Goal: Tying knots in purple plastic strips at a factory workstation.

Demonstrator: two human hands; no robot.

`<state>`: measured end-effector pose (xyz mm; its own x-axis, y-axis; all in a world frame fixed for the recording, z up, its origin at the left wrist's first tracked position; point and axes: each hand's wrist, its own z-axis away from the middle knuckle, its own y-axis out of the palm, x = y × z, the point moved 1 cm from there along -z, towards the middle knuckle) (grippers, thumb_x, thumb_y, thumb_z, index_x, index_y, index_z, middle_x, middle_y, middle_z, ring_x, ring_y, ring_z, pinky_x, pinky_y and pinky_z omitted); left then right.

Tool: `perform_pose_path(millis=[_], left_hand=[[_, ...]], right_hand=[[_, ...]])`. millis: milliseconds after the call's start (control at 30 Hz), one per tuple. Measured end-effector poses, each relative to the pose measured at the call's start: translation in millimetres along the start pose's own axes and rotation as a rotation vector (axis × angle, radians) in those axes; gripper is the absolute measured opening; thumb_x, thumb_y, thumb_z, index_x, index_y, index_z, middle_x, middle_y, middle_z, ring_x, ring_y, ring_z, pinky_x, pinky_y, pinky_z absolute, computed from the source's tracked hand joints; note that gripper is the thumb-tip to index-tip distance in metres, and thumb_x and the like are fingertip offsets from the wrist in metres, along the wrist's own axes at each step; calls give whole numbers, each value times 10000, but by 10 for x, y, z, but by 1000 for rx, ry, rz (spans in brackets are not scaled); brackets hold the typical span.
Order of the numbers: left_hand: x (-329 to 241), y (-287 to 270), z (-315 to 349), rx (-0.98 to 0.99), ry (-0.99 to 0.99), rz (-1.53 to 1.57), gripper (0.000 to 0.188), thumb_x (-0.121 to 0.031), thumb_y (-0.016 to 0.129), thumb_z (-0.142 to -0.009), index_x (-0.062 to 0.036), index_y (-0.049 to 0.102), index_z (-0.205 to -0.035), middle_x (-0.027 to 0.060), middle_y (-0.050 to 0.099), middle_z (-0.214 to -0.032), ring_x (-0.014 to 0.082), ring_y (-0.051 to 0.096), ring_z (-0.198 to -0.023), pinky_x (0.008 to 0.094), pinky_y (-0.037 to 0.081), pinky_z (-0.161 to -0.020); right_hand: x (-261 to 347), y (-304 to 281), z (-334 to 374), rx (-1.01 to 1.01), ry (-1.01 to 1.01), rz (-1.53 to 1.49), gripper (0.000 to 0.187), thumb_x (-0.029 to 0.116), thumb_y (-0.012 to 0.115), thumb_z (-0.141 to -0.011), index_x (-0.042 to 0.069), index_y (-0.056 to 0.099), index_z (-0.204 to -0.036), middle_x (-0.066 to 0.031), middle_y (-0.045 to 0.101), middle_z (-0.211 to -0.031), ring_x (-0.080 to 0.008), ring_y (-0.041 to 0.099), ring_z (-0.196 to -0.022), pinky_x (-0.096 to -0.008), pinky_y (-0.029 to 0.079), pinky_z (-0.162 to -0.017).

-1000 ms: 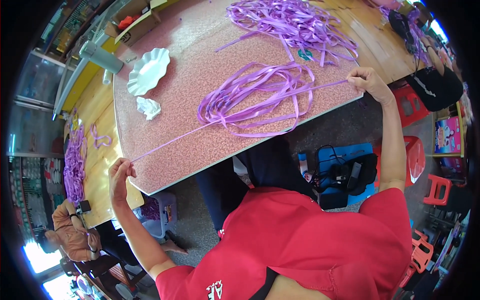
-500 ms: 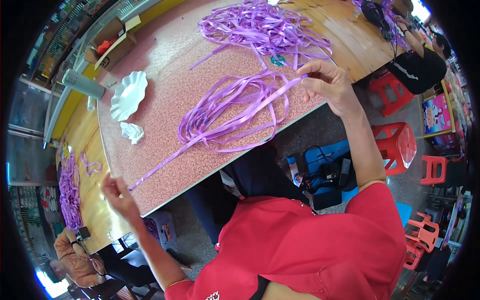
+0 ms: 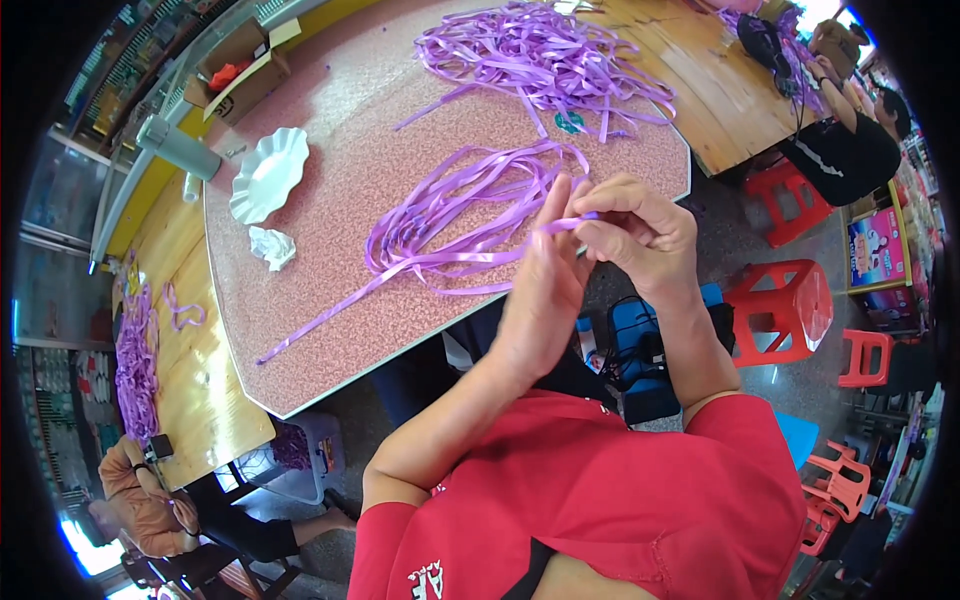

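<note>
My right hand [image 3: 640,232] pinches the end of a purple ribbon [image 3: 476,258] between thumb and fingers, just past the table's near edge. Close against it is my left hand [image 3: 548,275], its thumb and fingers closed around the same ribbon just left of the pinch. From there the ribbon runs back to a loose looped bundle on the pink speckled table [image 3: 330,290], and its other end trails out toward the left corner. Behind the bundle lies a large tangled heap of purple ribbons [image 3: 530,60].
A white scalloped dish [image 3: 270,175], crumpled tissue [image 3: 272,246], grey-green bottle [image 3: 178,146] and open cardboard box [image 3: 245,78] are on the left. More ribbons [image 3: 136,370] hang over a wooden table. Red stools [image 3: 775,310] stand at right. Two other people sit nearby.
My left hand has moved from the table's left corner across to my right hand and taken hold of the ribbon. The right hand has come lower and nearer to me.
</note>
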<state>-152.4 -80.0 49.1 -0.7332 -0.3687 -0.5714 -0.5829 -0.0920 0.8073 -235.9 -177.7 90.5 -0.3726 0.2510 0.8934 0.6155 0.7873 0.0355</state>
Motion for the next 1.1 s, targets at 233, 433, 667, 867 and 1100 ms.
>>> perform_pose_path(millis=[233,433,667,867,1100], left_hand=[[-856,-766,142,-281,279,105,413,-288,466,-1033,-51,467,-1370,150,562,-1363,321,502,-1303,447,384,-1122],[-1587,-1581,504,-514,555,64,392,-264,436,-1047,-14,495,-1344,169,549,-1383,341,495,-1312,453,403,-1123],[-1668,-1547,624,-569,487,-196,428,-295,380,-1070,31,508,-1317,220,603,-1286,340,572,-1228,459,454,-1055],[-1340,-1008,509,-496,363,-667,422,-287,421,-1065,44,555,-1290,195,674,-1176,277,635,-1136,402,475,-1021],[-1078,-490,420,-264,120,-1132,376,-260,461,-1061,17,598,-1277,99,721,-1072,110,614,-1038,300,459,-947]], right_hand=[[-300,-738,149,-473,91,-162,223,91,602,-968,-35,626,-1151,-15,562,-793,-91,510,-678,-260,467,-643],[-821,-2039,447,-561,143,-533,300,143,550,-998,-9,595,-1253,-132,641,-1206,-228,613,-1119,-402,489,-1019],[-917,-2365,407,-897,269,-590,313,93,500,-1009,-48,549,-1284,-194,570,-1337,-314,463,-1346,-526,325,-1180],[-464,-1573,102,-433,71,-344,429,41,539,-990,-23,465,-1407,-51,615,-954,-72,448,-656,-238,417,-654],[-69,357,-324,370,-348,425,222,-71,626,-873,17,714,-1057,-63,655,-882,-137,623,-774,-231,452,-610]])
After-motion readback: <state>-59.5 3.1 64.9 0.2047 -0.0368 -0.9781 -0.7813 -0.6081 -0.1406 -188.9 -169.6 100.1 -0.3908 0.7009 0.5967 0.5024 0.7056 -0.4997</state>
